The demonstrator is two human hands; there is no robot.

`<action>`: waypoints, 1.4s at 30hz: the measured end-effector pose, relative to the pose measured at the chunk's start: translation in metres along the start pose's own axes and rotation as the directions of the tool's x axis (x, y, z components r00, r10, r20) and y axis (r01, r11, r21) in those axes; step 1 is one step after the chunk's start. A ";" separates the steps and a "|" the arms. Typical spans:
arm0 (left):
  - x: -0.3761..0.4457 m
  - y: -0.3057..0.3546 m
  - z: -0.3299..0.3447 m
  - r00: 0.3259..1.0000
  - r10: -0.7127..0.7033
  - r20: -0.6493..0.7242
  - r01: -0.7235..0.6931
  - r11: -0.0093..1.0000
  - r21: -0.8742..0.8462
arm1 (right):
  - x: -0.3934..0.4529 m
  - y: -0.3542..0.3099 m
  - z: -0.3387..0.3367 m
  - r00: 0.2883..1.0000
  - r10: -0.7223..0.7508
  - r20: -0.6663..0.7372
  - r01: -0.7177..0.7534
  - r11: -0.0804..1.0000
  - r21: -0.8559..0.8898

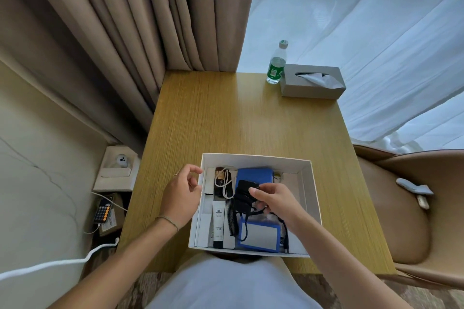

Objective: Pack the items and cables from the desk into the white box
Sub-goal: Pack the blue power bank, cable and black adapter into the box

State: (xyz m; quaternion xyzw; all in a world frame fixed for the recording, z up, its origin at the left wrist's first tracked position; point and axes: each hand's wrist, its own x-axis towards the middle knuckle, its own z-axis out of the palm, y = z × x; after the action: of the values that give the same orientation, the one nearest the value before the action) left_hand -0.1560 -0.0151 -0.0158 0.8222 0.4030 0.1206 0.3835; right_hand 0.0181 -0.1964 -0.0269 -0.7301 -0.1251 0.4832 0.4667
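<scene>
Nearest me, my right hand pinches a black cable bundle, probably limp and light, inside the white box; my left hand hovers relaxed.

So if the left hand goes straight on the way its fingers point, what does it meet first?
Probably the left wall of the white cardboard box; the left hand has its fingertips already beside it, though depth is unclear.
</scene>
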 end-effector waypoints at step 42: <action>-0.007 -0.018 -0.003 0.984 -0.111 0.141 0.073 0.966 0.248 | -0.046 0.017 -0.081 0.768 -0.480 -0.424 0.142 0.773 -0.618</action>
State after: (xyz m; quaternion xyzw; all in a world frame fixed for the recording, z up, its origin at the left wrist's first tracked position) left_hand -0.1724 -0.0120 -0.0258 0.8500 0.4217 -0.0110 0.3154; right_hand 0.0568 -0.2802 -0.0054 -0.9079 -0.2413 0.1013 0.3275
